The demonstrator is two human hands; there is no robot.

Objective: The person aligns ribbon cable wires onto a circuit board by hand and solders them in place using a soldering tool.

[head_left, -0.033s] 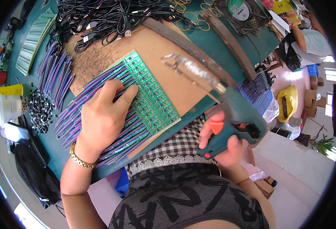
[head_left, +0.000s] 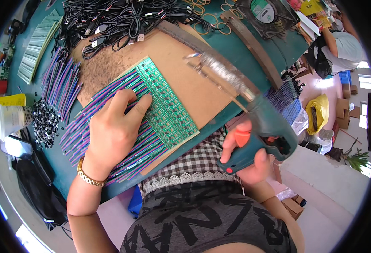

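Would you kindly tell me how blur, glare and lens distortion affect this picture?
In the head view, the right hand and dark green pistol-shaped tool look slightly soft, while the left hand is crisper; in the head view, windows at far right wash out white, and the scene bows toward the black border.

Electronics assembly workshop: green bench [head_left: 297, 48] carries a circuit-board panel [head_left: 172, 114] near the middle, black USB cables [head_left: 137, 25] heaped at the far side, coloured wires [head_left: 61, 84] at left. Soldering gun [head_left: 263, 116] at near right. Beyond the bench's right edge: cardboard boxes [head_left: 342, 108] piled up, another person [head_left: 348, 50].
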